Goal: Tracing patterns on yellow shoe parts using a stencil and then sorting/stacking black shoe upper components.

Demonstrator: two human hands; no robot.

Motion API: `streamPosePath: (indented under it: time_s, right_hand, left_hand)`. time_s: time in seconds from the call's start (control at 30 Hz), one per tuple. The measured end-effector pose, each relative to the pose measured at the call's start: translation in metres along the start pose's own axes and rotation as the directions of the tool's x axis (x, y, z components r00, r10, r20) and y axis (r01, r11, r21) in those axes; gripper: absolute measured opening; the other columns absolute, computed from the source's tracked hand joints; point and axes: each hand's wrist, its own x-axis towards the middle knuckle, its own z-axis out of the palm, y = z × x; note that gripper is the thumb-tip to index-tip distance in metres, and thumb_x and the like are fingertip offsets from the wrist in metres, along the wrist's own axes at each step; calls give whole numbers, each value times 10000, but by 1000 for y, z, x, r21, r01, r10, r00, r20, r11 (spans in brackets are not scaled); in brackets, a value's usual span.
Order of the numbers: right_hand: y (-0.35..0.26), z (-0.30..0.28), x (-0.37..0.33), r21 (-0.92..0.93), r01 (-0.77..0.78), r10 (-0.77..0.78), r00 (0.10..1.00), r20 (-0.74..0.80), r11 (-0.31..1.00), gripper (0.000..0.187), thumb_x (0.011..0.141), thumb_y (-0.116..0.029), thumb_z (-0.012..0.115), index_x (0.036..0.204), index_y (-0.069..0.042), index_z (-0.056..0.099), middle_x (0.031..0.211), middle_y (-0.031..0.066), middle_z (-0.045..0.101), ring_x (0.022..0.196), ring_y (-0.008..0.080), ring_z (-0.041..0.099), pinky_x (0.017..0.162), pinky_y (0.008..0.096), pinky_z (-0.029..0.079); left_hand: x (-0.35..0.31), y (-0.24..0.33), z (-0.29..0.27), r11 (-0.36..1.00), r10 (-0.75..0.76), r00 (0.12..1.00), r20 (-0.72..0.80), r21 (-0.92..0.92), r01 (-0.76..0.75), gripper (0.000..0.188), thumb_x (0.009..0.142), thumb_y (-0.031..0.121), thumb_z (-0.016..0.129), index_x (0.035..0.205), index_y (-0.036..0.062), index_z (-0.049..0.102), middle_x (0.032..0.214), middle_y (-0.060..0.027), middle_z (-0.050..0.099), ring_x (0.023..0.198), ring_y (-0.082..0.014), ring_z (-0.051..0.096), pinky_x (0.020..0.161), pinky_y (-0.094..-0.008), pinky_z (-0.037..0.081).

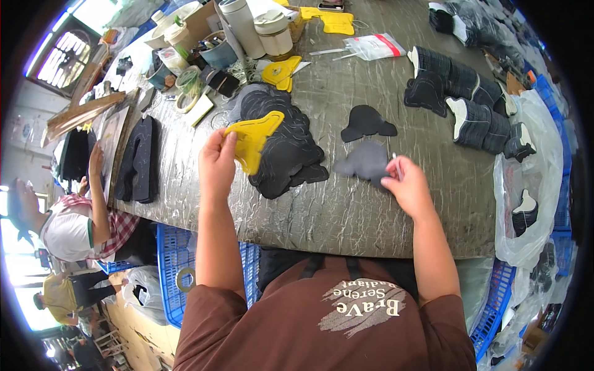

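My left hand (218, 164) is closed on a flat yellow template (255, 141) with slots and a curved outline, raised in front of a heap of black shaped pieces (286, 145). To the right, my right hand (409, 190) pinches the edge of a dark grey cut piece (366, 162), blurred by motion. A thin pale stick like a pen (395, 161) also shows at these fingers. Just beyond lies another black piece (367, 122) of similar outline, flat on the worktable (346, 213).
Bundled black pieces (479, 117) stand at the right, by a clear plastic bag (538, 185). Cups and a tumbler (241, 28) crowd the back left, near more yellow templates (281, 73). Blue crates (176, 260) flank me. A co-worker (80, 226) is at the left.
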Motion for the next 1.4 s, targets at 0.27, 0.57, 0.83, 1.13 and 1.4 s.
streamPosePath:
  time_s: [0.27, 0.57, 0.83, 1.13, 1.4]
  right_hand:
    - [-23, 8, -85, -478, 252, -271, 962, 31, 841, 453, 635, -144, 838, 1010, -36, 610, 959, 90, 565, 895, 283, 578, 765, 387, 493]
    - [-2, 14, -99, -461, 271, -294, 955, 22, 845, 357, 697, -135, 783, 1005, -25, 640, 966, 96, 546, 916, 294, 565, 767, 404, 490]
    - [-2, 14, -102, -436, 289, -297, 954, 52, 853, 351, 715, -112, 762, 1020, -7, 624, 954, 108, 536, 906, 299, 566, 770, 407, 491]
    - [1, 14, -101, -411, 301, -303, 951, 62, 860, 354, 722, -93, 754, 1038, 6, 626, 976, 115, 545, 926, 304, 570, 786, 404, 492]
    - [2, 13, -102, -399, 283, -284, 957, 57, 872, 341, 723, -83, 754, 1026, 10, 628, 965, 116, 544, 929, 301, 572, 799, 402, 492]
  left_hand:
    - [-79, 16, 107, 976, -19, 838, 546, 193, -104, 315, 823, 136, 725, 1095, -8, 660, 845, -146, 694, 741, -213, 663, 704, -332, 524]
    - [-114, 32, 91, 835, 95, 734, 672, 347, -426, 492, 729, 138, 775, 1151, -43, 599, 1179, -192, 574, 1089, -386, 504, 925, -424, 450]
    - [-145, 15, 87, 780, 247, 749, 615, 332, -530, 347, 724, 38, 740, 1045, -46, 639, 1128, -174, 591, 979, -350, 543, 869, -417, 476]
    - [-152, 9, 93, 749, 320, 748, 582, 328, -575, 277, 740, 15, 727, 1003, -33, 653, 1107, -156, 593, 938, -345, 549, 819, -420, 479]
    - [-151, 6, 95, 767, 331, 759, 561, 308, -563, 249, 736, 7, 729, 979, -2, 672, 1084, -140, 605, 914, -331, 549, 802, -407, 477]
